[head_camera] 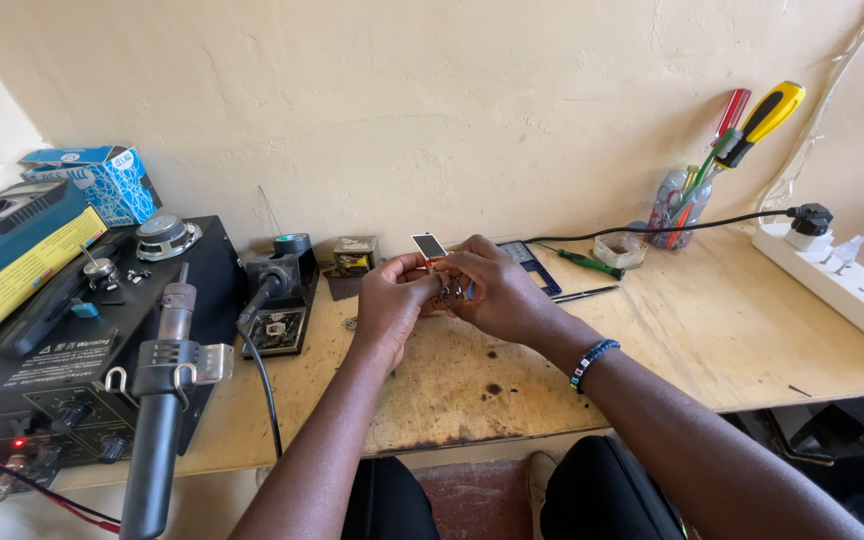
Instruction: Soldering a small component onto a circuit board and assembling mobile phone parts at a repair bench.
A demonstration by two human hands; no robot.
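Observation:
Above the wooden workbench [652, 340], my left hand [390, 305] and my right hand [497, 292] meet and together pinch a small electronic part [429, 246] with a pale rectangular face. Its lower part is hidden between my fingers, where small metal pins show. A beaded bracelet [592, 362] circles my right wrist. Both hands hover a little over the stained middle of the bench.
A black rework station [62, 360] with a hot-air handle [160, 400] stands at left, a soldering iron stand [280, 290] beside it. Behind lie a small transformer [355, 256], a green screwdriver [588, 263], a jar of tools [680, 205] and a white power strip [837, 280].

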